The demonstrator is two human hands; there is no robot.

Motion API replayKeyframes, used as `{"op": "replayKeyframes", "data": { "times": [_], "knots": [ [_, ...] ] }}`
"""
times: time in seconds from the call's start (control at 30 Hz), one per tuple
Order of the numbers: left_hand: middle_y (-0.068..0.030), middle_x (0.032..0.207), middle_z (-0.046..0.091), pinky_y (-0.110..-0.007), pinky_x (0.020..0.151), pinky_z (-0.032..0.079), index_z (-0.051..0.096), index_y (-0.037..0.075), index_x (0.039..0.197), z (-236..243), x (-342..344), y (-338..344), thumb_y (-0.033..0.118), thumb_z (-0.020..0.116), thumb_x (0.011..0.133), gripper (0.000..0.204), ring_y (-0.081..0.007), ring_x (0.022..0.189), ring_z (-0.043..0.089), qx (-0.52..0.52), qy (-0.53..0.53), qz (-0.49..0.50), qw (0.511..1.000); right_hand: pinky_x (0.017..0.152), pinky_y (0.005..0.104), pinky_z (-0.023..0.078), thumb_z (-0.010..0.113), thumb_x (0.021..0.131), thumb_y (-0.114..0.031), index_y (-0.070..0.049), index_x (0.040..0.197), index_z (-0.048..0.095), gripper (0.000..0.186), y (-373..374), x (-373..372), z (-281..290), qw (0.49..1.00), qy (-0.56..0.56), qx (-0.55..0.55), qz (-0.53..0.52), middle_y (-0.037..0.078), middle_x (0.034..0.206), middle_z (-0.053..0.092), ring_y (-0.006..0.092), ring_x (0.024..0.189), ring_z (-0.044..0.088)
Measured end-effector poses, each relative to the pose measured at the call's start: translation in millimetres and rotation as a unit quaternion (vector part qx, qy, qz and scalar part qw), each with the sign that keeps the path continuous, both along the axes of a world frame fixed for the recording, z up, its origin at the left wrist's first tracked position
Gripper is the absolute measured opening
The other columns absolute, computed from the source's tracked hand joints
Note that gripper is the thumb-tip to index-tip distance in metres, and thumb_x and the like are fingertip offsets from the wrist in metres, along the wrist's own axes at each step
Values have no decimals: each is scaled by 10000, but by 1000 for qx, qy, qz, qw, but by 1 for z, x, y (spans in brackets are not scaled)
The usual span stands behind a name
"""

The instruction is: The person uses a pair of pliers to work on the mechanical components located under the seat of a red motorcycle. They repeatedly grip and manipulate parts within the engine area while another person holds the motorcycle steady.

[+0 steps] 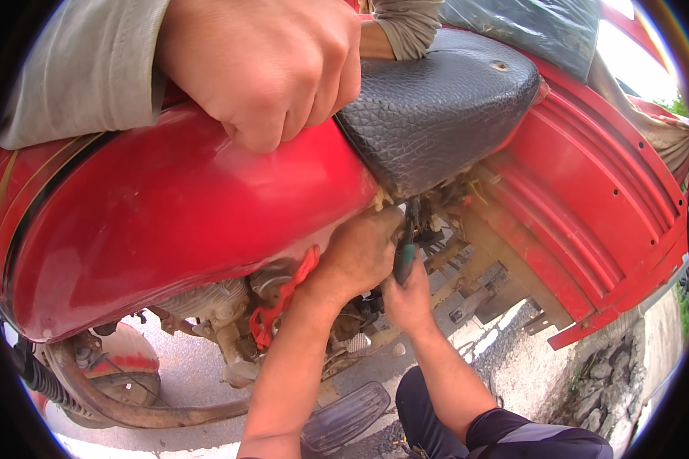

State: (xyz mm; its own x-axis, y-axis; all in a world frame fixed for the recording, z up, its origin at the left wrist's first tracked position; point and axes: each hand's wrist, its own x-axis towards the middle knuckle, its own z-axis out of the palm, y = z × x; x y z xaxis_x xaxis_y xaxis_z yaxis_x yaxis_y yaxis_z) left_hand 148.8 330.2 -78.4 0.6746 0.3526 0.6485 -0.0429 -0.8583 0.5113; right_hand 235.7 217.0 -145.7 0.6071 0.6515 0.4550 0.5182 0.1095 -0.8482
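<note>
The right hand [408, 301] is wrapped around a teal-and-black tool [404, 265], which sticks out beyond the grip's far side, long axis near to far, pointing toward the black seat [444, 115]. Just left, the left hand [361, 251] hides its fingertips; I can't tell their grip from here.

Tank [199, 222] left, seat [444, 107] right of it, body panel [589, 176] far right. Engine [210, 300] under tank. Left hand [364, 249] and right hand [409, 298] below seat, tool [403, 266] in right. Co-worker's fist [272, 73] over tank.
</note>
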Motion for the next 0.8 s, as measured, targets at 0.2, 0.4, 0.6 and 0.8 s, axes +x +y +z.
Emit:
{"op": "replayKeyframes", "data": {
  "times": [0.2,0.4,0.6,0.8],
  "knots": [
    [-227,995,691,-479,830,532,654,-14,1042,4,-2,-2,55,565,809,259,-428,940,663,-28,-11,-19,999,852,367,514,655,924,-102,5,1212,535,330,10,-21,-10,988,137,69,-26,161,1050,655,251,972,649],
    [-218,1054,718,-467,855,543,693,-11,1094,12,-4,-2,102,595,864,274,-414,974,684,-75,26,-27,997,872,290,502,661,1005,-155,28,1236,536,320,19,-37,-3,971,181,151,-25,76,1115,646,131,1013,604],
    [-225,1049,722,-471,861,545,707,1,1111,10,-3,-1,109,593,863,294,-419,983,684,-76,25,-31,996,943,284,489,659,1012,-153,47,1297,508,380,24,-46,1,960,208,186,-27,92,1196,631,144,1092,598],
    [-236,1024,715,-486,829,542,707,3,1093,11,-3,-2,111,581,844,300,-430,963,680,-89,20,-35,995,900,269,484,667,1023,-191,39,1219,532,331,24,-40,-2,966,172,187,-42,71,1130,618,124,1040,580]
  ]
}}
